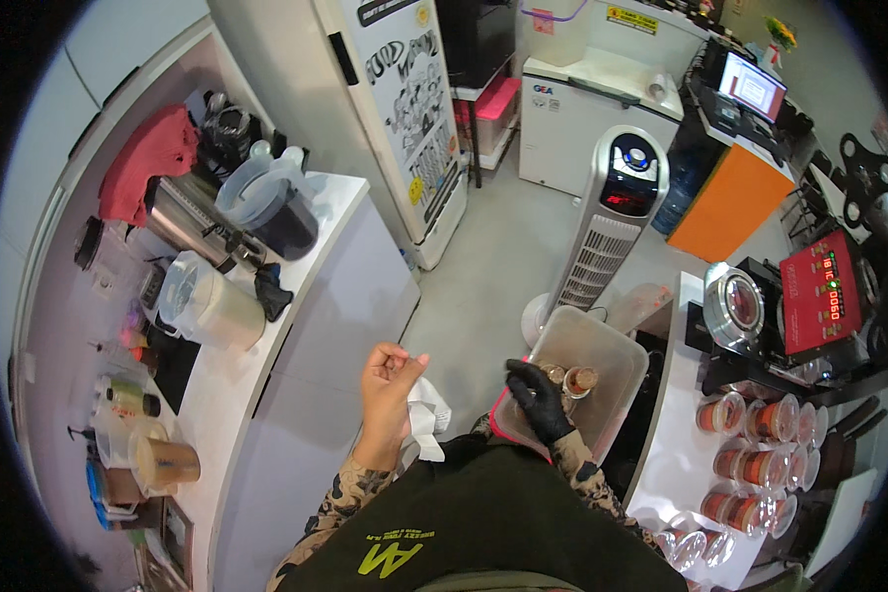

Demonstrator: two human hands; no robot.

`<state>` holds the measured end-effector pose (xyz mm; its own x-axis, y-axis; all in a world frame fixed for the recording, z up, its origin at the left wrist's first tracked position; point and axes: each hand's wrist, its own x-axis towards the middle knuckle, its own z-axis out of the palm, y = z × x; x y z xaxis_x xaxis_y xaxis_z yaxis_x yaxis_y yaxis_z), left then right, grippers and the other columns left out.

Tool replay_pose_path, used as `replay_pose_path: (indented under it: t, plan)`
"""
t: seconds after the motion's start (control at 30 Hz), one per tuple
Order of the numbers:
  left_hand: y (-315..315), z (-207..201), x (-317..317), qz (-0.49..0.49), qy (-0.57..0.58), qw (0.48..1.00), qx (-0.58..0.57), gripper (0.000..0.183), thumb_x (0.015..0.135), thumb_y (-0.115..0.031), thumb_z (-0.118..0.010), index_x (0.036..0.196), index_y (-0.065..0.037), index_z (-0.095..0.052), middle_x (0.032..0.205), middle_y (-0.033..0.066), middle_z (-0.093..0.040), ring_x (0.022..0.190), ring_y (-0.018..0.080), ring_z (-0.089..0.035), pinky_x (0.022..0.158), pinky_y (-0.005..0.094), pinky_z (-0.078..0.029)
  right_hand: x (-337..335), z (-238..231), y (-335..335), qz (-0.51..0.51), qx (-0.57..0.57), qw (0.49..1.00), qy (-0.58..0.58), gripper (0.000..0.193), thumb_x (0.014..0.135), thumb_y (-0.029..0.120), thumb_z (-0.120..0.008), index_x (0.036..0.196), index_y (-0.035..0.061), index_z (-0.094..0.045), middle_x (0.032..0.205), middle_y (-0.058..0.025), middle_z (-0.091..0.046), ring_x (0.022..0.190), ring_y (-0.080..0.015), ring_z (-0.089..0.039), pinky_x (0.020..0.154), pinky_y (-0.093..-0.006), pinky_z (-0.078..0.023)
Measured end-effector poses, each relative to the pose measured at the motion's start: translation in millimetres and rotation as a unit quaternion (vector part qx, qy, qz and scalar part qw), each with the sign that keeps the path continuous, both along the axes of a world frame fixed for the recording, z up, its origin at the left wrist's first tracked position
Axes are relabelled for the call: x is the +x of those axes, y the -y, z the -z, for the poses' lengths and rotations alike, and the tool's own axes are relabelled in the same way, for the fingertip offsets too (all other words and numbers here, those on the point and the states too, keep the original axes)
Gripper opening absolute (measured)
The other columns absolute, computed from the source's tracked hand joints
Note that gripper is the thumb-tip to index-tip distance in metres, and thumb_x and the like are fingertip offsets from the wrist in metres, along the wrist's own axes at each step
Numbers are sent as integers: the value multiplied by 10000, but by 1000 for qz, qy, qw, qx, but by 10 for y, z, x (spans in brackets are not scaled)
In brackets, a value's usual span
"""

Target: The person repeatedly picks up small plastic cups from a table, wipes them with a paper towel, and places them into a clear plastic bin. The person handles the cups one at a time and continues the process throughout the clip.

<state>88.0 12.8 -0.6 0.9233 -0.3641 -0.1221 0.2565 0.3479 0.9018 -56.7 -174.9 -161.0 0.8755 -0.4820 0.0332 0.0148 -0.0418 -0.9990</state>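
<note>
My bare left hand is raised in front of me with its fingers curled and thumb up. A crumpled piece of white paper hangs from it along the palm side. My right hand, in a black glove, is at the near left side of a translucent plastic bin. Its fingers stretch loosely forward, and nothing shows in them. Beside that hand, several small brown-and-clear containers lie in the bin.
On the left, a white counter carries pitchers and a steel dispenser. A tower fan stands just beyond the bin. To the right, a counter holds lidded cups and a red-panelled machine. A fridge and chest freezer are ahead.
</note>
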Motion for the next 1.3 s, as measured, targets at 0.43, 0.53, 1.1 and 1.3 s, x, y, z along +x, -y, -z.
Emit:
replay_pose_path:
  t: [0.43, 0.53, 1.1, 1.3]
  plan:
    - [910, 106, -146, 144, -83, 982, -92, 236, 886, 6, -733, 948, -132, -553, 861, -53, -529, 756, 31, -495, 666, 190, -396, -270, -1019, -256, -9, 152, 985, 80, 484, 831, -33, -790, 1218, 54, -514, 1073, -59, -614, 1029, -147, -616, 942, -333, -512]
    - [1074, 150, -200, 180, -76, 976, -95, 189, 917, -26, -709, 962, -127, -555, 863, -38, -538, 753, 54, -504, 645, 196, -396, -341, -980, -196, 45, 113, 989, 79, 438, 827, -37, -789, 1160, 61, -522, 1041, -42, -603, 1014, -135, -611, 911, -312, -513]
    - [1681, -29, -708, 463, 505, 728, -10, 375, 799, -82, -792, 1169, -106, -734, 1146, 71, -732, 1055, 253, -668, 937, 367, -485, -1210, -1480, 26, 335, 108, 927, 131, 368, 919, -20, -688, 1265, 3, -566, 1175, -77, -655, 1095, -145, -633, 960, -291, -512]
    - [1821, 119, -792, 509, 460, 727, 7, 198, 792, -62, -823, 985, -77, -785, 926, 54, -764, 861, 196, -687, 783, 316, -528, -1336, -1481, 84, 400, -118, 905, 81, 246, 842, -35, -743, 1078, 22, -703, 1012, -72, -612, 939, -184, -611, 827, -313, -495]
